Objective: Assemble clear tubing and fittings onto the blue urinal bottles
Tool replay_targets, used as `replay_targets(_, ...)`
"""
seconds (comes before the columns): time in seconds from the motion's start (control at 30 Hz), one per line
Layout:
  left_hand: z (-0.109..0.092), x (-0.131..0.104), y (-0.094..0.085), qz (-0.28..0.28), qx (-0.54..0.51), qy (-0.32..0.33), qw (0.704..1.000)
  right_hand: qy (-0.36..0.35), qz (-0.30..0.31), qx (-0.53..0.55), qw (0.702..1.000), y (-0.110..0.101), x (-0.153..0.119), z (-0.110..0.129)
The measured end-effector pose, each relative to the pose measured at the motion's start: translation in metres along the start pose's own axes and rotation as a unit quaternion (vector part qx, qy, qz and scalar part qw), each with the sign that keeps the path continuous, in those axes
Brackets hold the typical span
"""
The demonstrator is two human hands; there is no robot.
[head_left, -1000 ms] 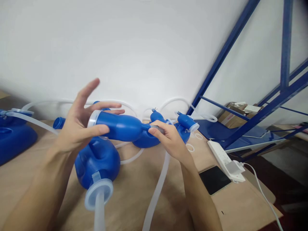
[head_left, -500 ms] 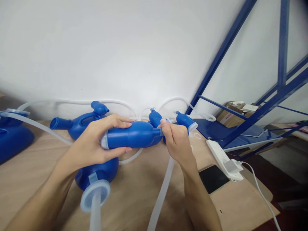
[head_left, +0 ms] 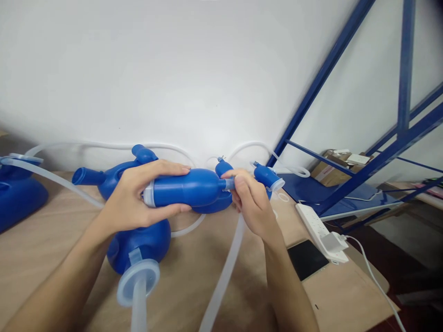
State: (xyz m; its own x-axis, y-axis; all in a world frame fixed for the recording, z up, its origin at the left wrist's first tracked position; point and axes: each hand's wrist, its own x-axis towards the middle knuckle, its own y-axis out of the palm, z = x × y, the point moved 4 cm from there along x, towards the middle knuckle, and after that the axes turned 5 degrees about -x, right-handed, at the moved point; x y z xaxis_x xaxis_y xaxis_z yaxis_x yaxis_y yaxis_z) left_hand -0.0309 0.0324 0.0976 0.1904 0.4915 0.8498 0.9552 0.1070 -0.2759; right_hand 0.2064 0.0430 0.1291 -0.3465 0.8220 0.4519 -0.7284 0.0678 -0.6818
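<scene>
My left hand [head_left: 128, 196] is wrapped round a blue bottle-shaped plastic piece [head_left: 188, 186], thumb and fingers along its sides. The piece lies level, with a translucent rim [head_left: 148, 195] near my palm and its narrow nozzle pointing right. At that nozzle, my right hand [head_left: 255, 204] pinches the end of a translucent tube [head_left: 229, 184], which sits around the nozzle tip. From below my right hand a clear tube runs to the bottom edge of the view. Beneath my left hand stands a blue jug [head_left: 148, 242] with a translucent cap [head_left: 154, 281] and a tube in it.
A blue jug with an open spout [head_left: 88, 177] lies behind my left hand; another blue container [head_left: 24, 200] is far left. Two small blue pieces [head_left: 267, 176] lie behind my right hand. At right are a power strip [head_left: 313, 221], a black tablet [head_left: 307, 259] and a blue rack [head_left: 320, 69].
My right fingers have shifted their grip, uncovering more of the tube end over the nozzle. The blue piece has risen slightly. The hanging tube has swung left.
</scene>
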Motion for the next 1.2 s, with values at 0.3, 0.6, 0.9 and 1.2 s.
replay_targets(0.3, 0.003, 0.003, -0.007, -0.004, -0.028, -0.092, 0.995, -0.057, -0.005, -0.006, 0.998, -0.002, 0.000, 0.001)
replay_targets(0.6, 0.009, 0.004, -0.007, 0.028, -0.086, -0.186, 0.978, -0.057, -0.005, -0.009, 0.998, 0.004, 0.002, -0.003)
replay_targets(0.9, 0.008, 0.001, -0.032, -0.011, -0.035, -0.170, 0.985, 0.140, 0.088, 0.317, 0.934, 0.013, 0.014, -0.032)
replay_targets(1.2, 0.012, -0.005, -0.037, 0.059, -0.054, -0.179, 0.981, 0.171, 0.313, 0.337, 0.871, 0.025, 0.005, -0.025)
